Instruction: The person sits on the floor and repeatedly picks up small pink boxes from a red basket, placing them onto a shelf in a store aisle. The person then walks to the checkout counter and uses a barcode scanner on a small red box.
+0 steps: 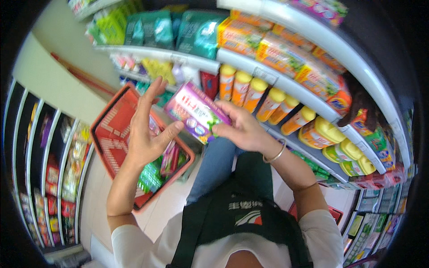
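Observation:
My right hand (pixel 243 129) grips a purple and white packaged box (pixel 197 114) by its right end, thumb on the printed face. My left hand (pixel 149 127) is raised just left of the box, fingers apart, holding nothing; its thumb tip is close to the box's lower left edge, and whether they touch I cannot tell. Below my left hand stands a red plastic shopping basket (pixel 112 164) with green packages (pixel 150 177) and a pink package (pixel 170 159) inside. My left forearm hides part of the basket.
Curved-looking store shelves (pixel 241 57) rise ahead and to the right, with orange bottles with yellow caps (pixel 254 93), orange boxes (pixel 281 53) and teal pouches (pixel 201 31). More stocked shelves (pixel 60 150) stand at the left. Part of another red basket (pixel 335 214) shows behind my right arm.

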The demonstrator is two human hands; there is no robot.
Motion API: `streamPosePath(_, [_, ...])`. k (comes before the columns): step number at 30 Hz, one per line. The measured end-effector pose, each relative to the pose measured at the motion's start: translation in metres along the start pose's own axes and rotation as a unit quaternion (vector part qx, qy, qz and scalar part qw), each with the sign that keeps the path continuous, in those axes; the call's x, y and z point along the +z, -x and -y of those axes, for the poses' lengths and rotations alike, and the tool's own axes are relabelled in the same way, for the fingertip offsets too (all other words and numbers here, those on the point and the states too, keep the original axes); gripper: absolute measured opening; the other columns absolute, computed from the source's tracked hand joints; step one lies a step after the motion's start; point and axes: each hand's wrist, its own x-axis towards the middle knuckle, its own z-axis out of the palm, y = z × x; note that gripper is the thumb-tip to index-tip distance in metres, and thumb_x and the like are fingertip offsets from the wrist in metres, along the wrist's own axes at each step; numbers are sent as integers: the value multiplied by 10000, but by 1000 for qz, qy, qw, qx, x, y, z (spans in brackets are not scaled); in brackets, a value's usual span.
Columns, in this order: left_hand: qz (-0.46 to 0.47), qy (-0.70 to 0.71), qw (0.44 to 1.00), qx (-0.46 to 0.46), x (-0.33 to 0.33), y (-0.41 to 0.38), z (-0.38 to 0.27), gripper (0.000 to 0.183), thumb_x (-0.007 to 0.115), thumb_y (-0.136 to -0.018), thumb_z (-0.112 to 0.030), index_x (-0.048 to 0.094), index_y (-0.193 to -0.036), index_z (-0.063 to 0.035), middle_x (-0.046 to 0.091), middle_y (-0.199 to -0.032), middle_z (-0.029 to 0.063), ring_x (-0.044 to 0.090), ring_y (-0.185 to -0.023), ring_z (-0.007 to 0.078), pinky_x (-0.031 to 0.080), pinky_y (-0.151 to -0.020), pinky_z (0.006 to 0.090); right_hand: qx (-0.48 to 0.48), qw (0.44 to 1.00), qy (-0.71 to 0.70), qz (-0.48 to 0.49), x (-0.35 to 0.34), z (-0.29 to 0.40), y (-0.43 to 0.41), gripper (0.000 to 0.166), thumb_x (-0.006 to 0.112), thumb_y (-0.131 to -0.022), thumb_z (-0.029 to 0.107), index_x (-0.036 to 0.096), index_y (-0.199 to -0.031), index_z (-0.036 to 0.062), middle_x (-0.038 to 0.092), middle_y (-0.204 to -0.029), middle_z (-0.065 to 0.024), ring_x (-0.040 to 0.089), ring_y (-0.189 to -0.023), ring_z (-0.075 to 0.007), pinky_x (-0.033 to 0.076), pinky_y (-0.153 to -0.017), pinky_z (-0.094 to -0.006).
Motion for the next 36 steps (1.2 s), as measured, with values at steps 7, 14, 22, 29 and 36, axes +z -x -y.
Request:
streamPosePath(7, [8, -64, 922, 382, 27, -133, -93, 584, 722, -730, 6, 596, -1297, -56, 626, -1096, 164, 604, -993, 336, 480, -860, 405, -363, 733, 533, -217, -100, 130, 37, 434, 712, -792, 67, 570, -1198, 14, 611, -1140, -181, 613, -1047, -345, 497, -888, -376])
streamPosePath(14, [-35, -80, 885, 457, 79, -269, -144, 463, 690, -813, -36, 613, -1267, -85, 635, -1134, 153, 608, -1038, 315, 486, -916, 386, -315, 563, 667, -374, -174, 211, 36, 391, 693, -821, 116, 602, -1199, 74, 572, -1064, -135, 645, -871, -337, 542, -738, -401])
streamPosePath(22, [56, -153, 920, 357, 98, -310, -117, 357, 664, -859, -123, 654, -1211, -69, 639, -1101, 126, 548, -1060, 297, 437, -943, 411, -180, 680, 625, -339, -212, 218, 8, 291, 681, -855, 214, 715, -1086, 40, 642, -1033, -184, 653, -902, -355, 521, -823, -425])
streamPosePath(29, [77, -144, 922, 352, 90, -311, -103, 439, 689, -826, -109, 618, -1256, -53, 601, -1295, 164, 528, -1226, 349, 382, -1075, 429, -160, 720, 566, -369, -237, 238, -2, 437, 617, -906, 396, 687, -1164, 50, 647, -1137, -230, 613, -1091, -367, 465, -951, -391])
streamPosePath(36, [94, -167, 910, 368, 94, -311, -96, 499, 661, -881, -243, 573, -1336, -59, 562, -1372, 166, 457, -1342, 333, 287, -1125, 500, 77, 895, 178, -403, -290, 226, -72, 546, 484, -1003, 444, 521, -1361, 33, 529, -1394, -153, 491, -1273, -205, 354, -1085, -348])
